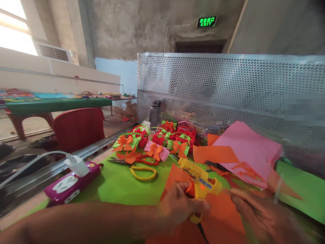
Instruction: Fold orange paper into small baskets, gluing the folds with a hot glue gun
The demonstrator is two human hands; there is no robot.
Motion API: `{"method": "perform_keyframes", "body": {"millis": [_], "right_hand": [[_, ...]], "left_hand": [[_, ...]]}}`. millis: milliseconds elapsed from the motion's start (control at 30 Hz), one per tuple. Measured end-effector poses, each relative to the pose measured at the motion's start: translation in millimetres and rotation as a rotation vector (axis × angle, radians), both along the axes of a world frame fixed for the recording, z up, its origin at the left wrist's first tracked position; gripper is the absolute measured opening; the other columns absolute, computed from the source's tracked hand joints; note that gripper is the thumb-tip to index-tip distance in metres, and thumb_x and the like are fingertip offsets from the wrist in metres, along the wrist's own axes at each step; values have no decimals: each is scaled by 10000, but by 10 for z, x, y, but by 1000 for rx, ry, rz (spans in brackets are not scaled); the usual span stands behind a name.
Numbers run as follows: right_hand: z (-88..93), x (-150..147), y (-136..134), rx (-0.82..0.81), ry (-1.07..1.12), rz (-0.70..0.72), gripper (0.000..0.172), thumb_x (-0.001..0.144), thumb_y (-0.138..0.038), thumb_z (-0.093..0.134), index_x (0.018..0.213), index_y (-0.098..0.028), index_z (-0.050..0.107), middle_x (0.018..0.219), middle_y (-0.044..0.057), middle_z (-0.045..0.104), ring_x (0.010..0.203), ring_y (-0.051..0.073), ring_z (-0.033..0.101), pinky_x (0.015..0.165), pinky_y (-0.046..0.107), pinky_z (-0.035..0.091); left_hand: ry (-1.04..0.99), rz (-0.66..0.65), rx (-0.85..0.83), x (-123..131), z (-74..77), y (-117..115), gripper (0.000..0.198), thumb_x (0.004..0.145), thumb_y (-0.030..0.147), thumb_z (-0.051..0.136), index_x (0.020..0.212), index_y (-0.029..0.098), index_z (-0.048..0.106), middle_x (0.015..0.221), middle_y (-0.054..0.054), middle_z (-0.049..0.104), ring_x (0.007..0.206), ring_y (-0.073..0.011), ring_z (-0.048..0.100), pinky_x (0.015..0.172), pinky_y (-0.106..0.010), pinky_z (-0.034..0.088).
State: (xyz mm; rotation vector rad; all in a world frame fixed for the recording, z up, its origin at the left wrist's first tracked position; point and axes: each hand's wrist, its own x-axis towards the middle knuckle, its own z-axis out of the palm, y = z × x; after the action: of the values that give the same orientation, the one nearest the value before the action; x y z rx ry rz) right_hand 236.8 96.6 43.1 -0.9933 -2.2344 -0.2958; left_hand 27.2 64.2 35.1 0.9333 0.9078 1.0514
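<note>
My left hand (177, 205) is wrapped round the handle of a yellow hot glue gun (196, 171), whose red light is lit and whose nozzle points away to the upper left. Just behind the gun's back end, my right hand (261, 213) is closed, thumb and finger pressed together; what it holds, if anything, is not clear. A blurred translucent stick (278, 188) rises beside that hand, and I cannot tell whether the hand grips it. Orange paper (223, 217) lies under both hands. Scissors (137, 161) with red and yellow handles lie beyond.
Several small paper baskets with orange bows (154, 149) crowd the table's back. A grey bottle (154, 113) stands behind them. Pink sheets (248, 145) are stacked at right. At left lies a purple power strip (73, 183) with a white plug. A perforated metal panel (228, 84) borders the far side.
</note>
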Motion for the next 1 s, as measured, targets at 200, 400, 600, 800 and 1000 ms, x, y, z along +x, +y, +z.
{"method": "perform_keyframes", "body": {"millis": [200,400,600,800,1000], "right_hand": [[23,8,7,-8,-16,8,225,840,-289,456,877,-280,678,775,-61,737,654,120,699,545,86,517],[-4,25,5,-56,9,-16,250,835,-317,446,863,-282,692,780,-43,739,670,149,702,533,121,534],[-2,39,-4,-50,1,-7,234,832,-297,459,850,-271,690,765,-47,739,646,129,699,528,95,518],[-25,-10,3,0,-56,2,238,857,-284,429,886,-275,664,772,-55,736,663,124,698,542,100,520],[83,229,-6,294,-22,-156,288,769,-457,513,962,-282,636,956,61,708,932,292,645,872,460,461]], "left_hand": [[-1,-7,-1,-2,-1,2,359,494,371,794,683,112,631,558,22,524,483,-63,413,474,-198,283],[10,-9,-2,2,15,0,347,485,370,793,644,116,619,535,26,510,472,-60,394,473,-198,280],[15,-3,15,4,-7,6,246,546,304,745,652,120,622,543,20,531,470,-60,406,460,-192,282],[4,-12,18,2,-26,6,220,556,282,734,656,122,620,553,21,537,481,-61,430,467,-190,293],[-66,-22,-41,5,28,66,393,481,387,791,720,131,613,594,-1,563,494,-89,459,481,-223,358]]}}
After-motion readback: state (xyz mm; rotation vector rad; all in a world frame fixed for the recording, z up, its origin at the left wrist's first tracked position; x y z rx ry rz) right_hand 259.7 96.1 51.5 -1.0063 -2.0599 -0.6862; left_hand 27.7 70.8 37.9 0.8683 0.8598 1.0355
